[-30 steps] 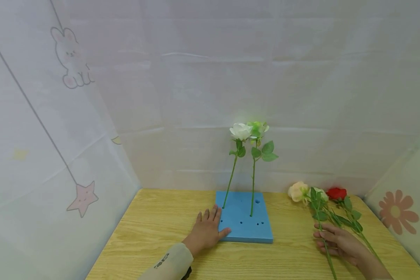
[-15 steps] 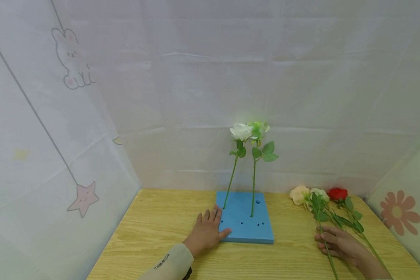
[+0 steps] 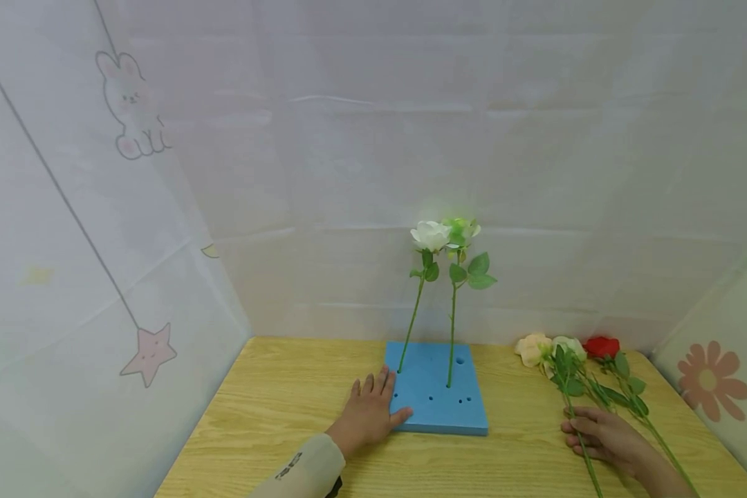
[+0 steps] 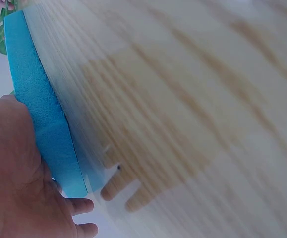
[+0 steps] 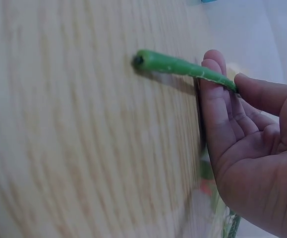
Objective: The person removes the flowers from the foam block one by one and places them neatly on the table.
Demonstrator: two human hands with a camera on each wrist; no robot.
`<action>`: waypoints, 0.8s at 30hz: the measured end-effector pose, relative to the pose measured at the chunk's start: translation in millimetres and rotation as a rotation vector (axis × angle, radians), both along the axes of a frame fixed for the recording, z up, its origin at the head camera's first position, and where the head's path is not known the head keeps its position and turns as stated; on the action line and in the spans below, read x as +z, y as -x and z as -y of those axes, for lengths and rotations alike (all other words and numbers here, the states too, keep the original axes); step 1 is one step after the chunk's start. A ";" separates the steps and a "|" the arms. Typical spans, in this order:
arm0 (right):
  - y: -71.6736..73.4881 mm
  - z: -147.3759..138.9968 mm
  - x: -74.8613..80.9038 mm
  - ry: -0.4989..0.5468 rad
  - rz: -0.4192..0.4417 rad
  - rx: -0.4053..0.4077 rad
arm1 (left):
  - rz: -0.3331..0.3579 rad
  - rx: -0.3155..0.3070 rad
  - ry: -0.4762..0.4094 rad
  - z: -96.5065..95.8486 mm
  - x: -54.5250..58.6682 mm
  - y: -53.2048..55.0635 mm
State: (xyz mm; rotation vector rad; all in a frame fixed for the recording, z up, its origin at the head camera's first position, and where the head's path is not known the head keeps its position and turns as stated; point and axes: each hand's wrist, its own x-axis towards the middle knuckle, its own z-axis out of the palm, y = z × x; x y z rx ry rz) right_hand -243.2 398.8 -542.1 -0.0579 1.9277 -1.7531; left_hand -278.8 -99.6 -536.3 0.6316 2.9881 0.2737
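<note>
A blue foam block [image 3: 436, 411] with several holes lies on the wooden table. Upright in it stand a white rose [image 3: 431, 236], leaning a little, and a green-white rose [image 3: 465, 232]. My left hand [image 3: 367, 413] rests at the block's left edge, fingers extended and thumb on its top; in the left wrist view this hand [image 4: 14, 173] lies along the block's side [image 4: 39, 99]. At the right, my right hand [image 3: 606, 437] pinches a green rose stem [image 3: 582, 443] between thumb and fingers. The right wrist view shows the stem's cut end [image 5: 145, 60] sticking out past the fingers. Which bloom it belongs to is unclear.
Peach [image 3: 533, 349], white [image 3: 569, 347] and red [image 3: 602, 346] rose heads lie together at the table's back right. Another stem [image 3: 666, 446] runs beneath the right forearm. Printed cloth walls [image 3: 348, 173] close off the back and sides.
The head view has shifted very slightly. Both hands stay almost in place, and the right fingers look a touch closer around the stem. The block and standing roses keep their places.
</note>
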 end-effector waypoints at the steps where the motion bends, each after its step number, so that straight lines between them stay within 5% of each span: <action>1: 0.1 0.4 0.1 -0.002 0.002 -0.003 | 0.003 0.001 -0.002 0.1 -1.0 0.4; 16: -3.9 6.6 6.1 -0.061 0.013 -0.069 | 0.003 0.000 -0.011 -0.3 4.6 -3.5; 24: -8.1 6.9 13.9 -0.167 0.014 -0.192 | 0.002 -0.002 -0.005 0.6 1.5 -0.6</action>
